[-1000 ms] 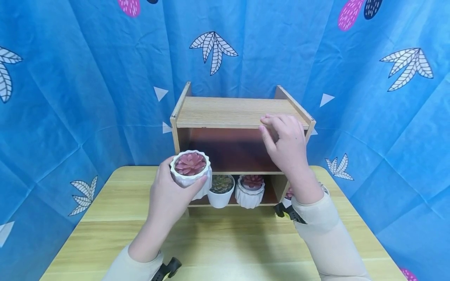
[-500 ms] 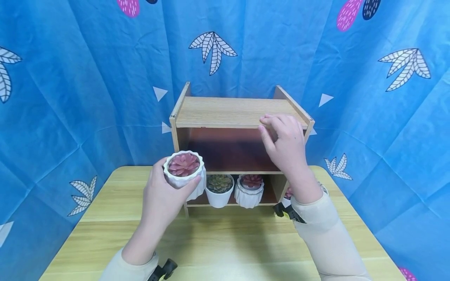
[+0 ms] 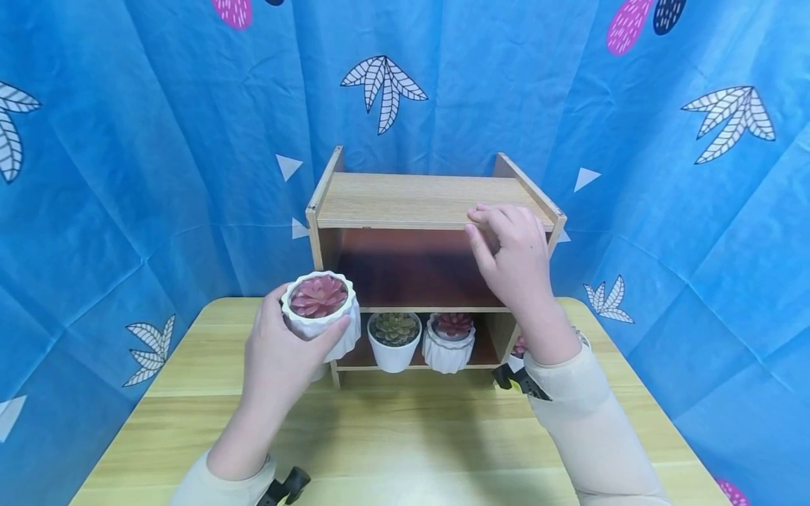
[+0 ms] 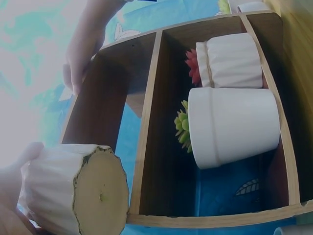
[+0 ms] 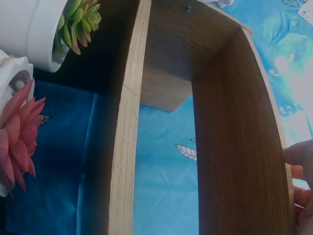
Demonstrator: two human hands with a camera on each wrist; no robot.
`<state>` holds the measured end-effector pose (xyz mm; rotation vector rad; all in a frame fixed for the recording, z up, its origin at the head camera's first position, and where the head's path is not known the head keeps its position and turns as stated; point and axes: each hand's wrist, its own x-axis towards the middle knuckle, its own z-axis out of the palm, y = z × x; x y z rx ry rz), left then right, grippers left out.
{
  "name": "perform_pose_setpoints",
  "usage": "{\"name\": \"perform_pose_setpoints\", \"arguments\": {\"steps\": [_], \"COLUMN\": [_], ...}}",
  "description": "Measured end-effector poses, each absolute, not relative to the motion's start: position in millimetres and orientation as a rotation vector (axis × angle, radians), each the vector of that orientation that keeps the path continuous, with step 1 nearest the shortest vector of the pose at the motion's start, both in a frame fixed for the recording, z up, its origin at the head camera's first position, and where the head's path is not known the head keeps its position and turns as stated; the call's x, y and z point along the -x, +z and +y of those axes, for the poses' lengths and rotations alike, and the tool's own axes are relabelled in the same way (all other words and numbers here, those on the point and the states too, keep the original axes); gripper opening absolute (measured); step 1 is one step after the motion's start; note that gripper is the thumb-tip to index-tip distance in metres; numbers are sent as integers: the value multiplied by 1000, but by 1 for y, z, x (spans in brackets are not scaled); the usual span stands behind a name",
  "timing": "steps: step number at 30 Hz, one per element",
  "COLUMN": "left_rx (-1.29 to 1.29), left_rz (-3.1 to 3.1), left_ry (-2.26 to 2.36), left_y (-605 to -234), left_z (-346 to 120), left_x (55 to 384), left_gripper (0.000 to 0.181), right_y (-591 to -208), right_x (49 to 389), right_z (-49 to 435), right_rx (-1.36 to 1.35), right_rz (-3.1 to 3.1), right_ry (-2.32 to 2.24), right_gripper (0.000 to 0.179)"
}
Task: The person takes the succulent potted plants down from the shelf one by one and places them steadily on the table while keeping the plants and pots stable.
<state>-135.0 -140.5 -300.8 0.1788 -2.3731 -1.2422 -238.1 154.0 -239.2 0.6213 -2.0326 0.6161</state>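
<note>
My left hand grips a white fluted pot with a red succulent, held up in front of the left side of the wooden shelf. The left wrist view shows the pot's pale underside. My right hand holds the front edge of the shelf's top board near its right end; in the right wrist view its fingers are at the board's edge. On the lower level stand a smooth white pot with a green succulent and a fluted white pot with a red one.
The middle level has no pot on it. Another potted red succulent stands right of the shelf, partly behind my right forearm. A pale object shows beside the shelf's left foot. Blue patterned cloth surrounds the wooden table.
My left hand has moved left with the fluted pot, away from the smooth white pot, exposing the shelf's lower left corner. My right hand has stayed on the top board.
</note>
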Motion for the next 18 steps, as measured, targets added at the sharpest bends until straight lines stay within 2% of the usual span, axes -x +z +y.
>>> {"name": "perform_pose_setpoints", "arguments": {"steps": [18], "left_rx": [-226], "left_rz": [-2399], "left_ry": [-1235], "left_y": [-313], "left_z": [-152], "left_x": [131], "left_gripper": [101], "right_y": [-241], "right_x": [241], "right_z": [155], "right_rx": [-610], "right_rz": [-2034], "right_ry": [626], "right_gripper": [25]}}
